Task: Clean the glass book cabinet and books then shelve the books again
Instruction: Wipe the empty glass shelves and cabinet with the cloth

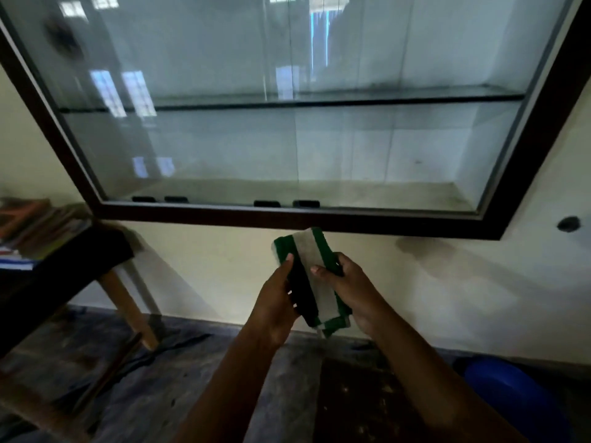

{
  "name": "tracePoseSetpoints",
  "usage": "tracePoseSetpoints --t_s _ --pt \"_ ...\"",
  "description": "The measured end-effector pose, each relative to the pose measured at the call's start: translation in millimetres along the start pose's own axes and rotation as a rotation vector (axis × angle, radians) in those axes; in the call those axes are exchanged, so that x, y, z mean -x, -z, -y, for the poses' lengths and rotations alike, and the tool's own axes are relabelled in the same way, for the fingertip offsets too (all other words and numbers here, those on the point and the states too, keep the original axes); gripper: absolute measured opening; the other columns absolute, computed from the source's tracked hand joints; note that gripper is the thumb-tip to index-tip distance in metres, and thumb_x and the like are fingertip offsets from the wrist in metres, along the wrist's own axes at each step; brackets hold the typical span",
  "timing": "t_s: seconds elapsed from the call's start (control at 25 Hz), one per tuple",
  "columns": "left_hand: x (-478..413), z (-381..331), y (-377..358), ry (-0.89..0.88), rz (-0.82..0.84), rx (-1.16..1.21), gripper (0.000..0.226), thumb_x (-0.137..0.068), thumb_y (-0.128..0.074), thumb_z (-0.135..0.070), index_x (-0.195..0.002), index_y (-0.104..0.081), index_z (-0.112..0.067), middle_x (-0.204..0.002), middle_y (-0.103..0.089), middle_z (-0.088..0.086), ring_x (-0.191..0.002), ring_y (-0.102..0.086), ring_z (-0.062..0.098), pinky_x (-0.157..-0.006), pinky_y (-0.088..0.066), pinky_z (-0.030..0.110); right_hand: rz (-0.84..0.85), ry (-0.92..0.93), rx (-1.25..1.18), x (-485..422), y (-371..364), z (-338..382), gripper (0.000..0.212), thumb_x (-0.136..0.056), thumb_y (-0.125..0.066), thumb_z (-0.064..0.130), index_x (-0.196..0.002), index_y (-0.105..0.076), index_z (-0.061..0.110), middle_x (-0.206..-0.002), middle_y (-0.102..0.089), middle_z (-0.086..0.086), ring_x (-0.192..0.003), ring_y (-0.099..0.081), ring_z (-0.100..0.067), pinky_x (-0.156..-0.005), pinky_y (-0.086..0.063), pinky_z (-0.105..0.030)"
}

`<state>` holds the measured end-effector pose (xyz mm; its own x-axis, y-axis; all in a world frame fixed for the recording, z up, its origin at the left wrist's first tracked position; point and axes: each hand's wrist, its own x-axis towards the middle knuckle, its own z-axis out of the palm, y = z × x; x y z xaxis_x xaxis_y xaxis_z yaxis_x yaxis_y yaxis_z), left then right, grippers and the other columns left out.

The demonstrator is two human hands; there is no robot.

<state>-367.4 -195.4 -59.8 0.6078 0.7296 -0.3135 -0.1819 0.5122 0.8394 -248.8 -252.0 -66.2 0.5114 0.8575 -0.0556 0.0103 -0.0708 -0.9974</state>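
A folded cloth [315,276] with green, white and dark stripes is held upright between both hands, just below the cabinet's lower frame. My left hand [275,302] grips its left edge, thumb on the front. My right hand [348,289] grips its right edge, fingers curled over it. The glass book cabinet [287,215] is set in the wall with a dark frame; its glass shelf [351,99] and floor hold no books. A stack of books [35,231] lies on a dark table at the far left.
The dark table [64,270] with wooden legs stands left of me. A blue round object [511,398] sits on the floor at lower right. A dark hole [568,224] marks the cream wall to the right of the cabinet.
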Motion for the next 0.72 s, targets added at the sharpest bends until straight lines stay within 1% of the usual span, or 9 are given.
tracePoseSetpoints --t_s 0.08,0.2,0.28,0.36,0.44,0.48,0.56,0.64,0.72 --pt "-11.3 -15.9 7.8 -0.087 0.024 -0.052 0.027 -0.094 -0.048 -0.035 -0.111 -0.060 -0.017 -0.111 -0.066 0.007 -0.097 -0.064 0.022 -0.076 -0.054 0.035 -0.139 0.102 0.144 -11.6 -10.0 17.4 0.038 -0.081 -0.069 0.033 -0.115 -0.055 0.020 -0.108 -0.060 0.003 -0.096 -0.059 -0.018 -0.068 -0.049 -0.023" --pt "-32.5 -46.0 14.3 -0.157 0.157 -0.113 0.032 -0.094 -0.049 -0.036 -0.117 -0.060 -0.017 -0.114 -0.067 0.007 -0.105 -0.063 0.024 -0.088 -0.053 0.040 -0.085 0.079 0.019 -30.9 -20.6 36.0 0.059 -0.073 -0.072 0.045 -0.123 -0.049 0.024 -0.113 -0.057 0.009 -0.102 -0.059 -0.014 -0.081 -0.052 -0.029" --pt "-45.3 -65.6 9.0 -0.220 0.239 -0.186 0.031 -0.094 -0.050 -0.033 -0.119 -0.061 -0.017 -0.114 -0.068 0.006 -0.104 -0.065 0.019 -0.087 -0.053 0.035 -0.118 0.093 -0.021 -42.9 -25.1 45.1 0.055 -0.073 -0.071 0.045 -0.120 -0.057 0.020 -0.112 -0.065 0.003 -0.097 -0.063 -0.014 -0.080 -0.053 -0.027" --pt "-60.5 -81.0 -0.9 -0.299 0.254 -0.335 0.025 -0.095 -0.052 -0.029 -0.115 -0.063 -0.019 -0.111 -0.069 0.004 -0.098 -0.066 0.012 -0.078 -0.054 0.024 -0.235 0.140 -0.007 -54.7 -20.9 55.2 0.041 -0.078 -0.071 0.036 -0.113 -0.063 0.016 -0.105 -0.068 -0.001 -0.089 -0.065 -0.011 -0.068 -0.052 -0.018" --pt "-79.5 -93.4 -12.4 -0.397 0.241 -0.516 0.033 -0.094 -0.052 -0.032 -0.124 -0.056 -0.019 -0.119 -0.063 0.003 -0.107 -0.061 0.013 -0.081 -0.051 0.020 -0.288 0.162 -0.033 -65.4 -7.8 66.8 0.036 -0.080 -0.071 0.030 -0.111 -0.064 0.014 -0.103 -0.069 -0.002 -0.087 -0.065 -0.011 -0.065 -0.051 -0.016" --pt "-93.3 -99.3 -17.6 -0.473 0.221 -0.602 0.039 -0.094 -0.051 -0.034 -0.131 -0.051 -0.019 -0.126 -0.058 0.002 -0.113 -0.057 0.014 -0.083 -0.048 0.020 -0.301 0.166 -0.041 -71.6 2.8 75.0 0.034 -0.080 -0.071 0.028 -0.111 -0.064 0.014 -0.103 -0.069 -0.003 -0.087 -0.065 -0.012 -0.067 -0.052 -0.018" --pt "-128.0 -111.2 -28.9 -0.745 0.119 -0.831 0.050 -0.095 -0.051 -0.037 -0.139 -0.040 -0.017 -0.136 -0.048 0.002 -0.123 -0.045 0.014 -0.096 -0.040 0.024 -0.341 0.172 -0.028 -86.6 30.7 95.0 0.029 -0.082 -0.069 0.027 -0.108 -0.063 0.015 -0.103 -0.068 -0.004 -0.087 -0.064 -0.014 -0.071 -0.053 -0.022" --pt "-164.8 -123.7 -47.3 -1.044 0.075 -1.165 0.058 -0.094 -0.044 -0.047 -0.142 -0.037 -0.015 -0.144 -0.041 0.005 -0.135 -0.033 0.020 -0.111 -0.027 0.036 -0.389 0.188 0.021 -106.4 69.0 116.6 0.025 -0.084 -0.068 0.026 -0.105 -0.063 0.014 -0.104 -0.067 -0.007 -0.086 -0.064 -0.017 -0.072 -0.052 -0.023" --pt "-204.4 -137.5 -73.2 -1.325 0.028 -1.490 0.061 -0.090 -0.033 -0.051 -0.140 -0.042 -0.016 -0.144 -0.043 0.006 -0.138 -0.032 0.026 -0.111 -0.025 0.052 -0.405 0.197 0.081 -134.0 114.4 142.8 0.027 -0.084 -0.067 0.026 -0.106 -0.064 0.010 -0.105 -0.066 -0.010 -0.088 -0.064 -0.023 -0.076 -0.053 -0.028"
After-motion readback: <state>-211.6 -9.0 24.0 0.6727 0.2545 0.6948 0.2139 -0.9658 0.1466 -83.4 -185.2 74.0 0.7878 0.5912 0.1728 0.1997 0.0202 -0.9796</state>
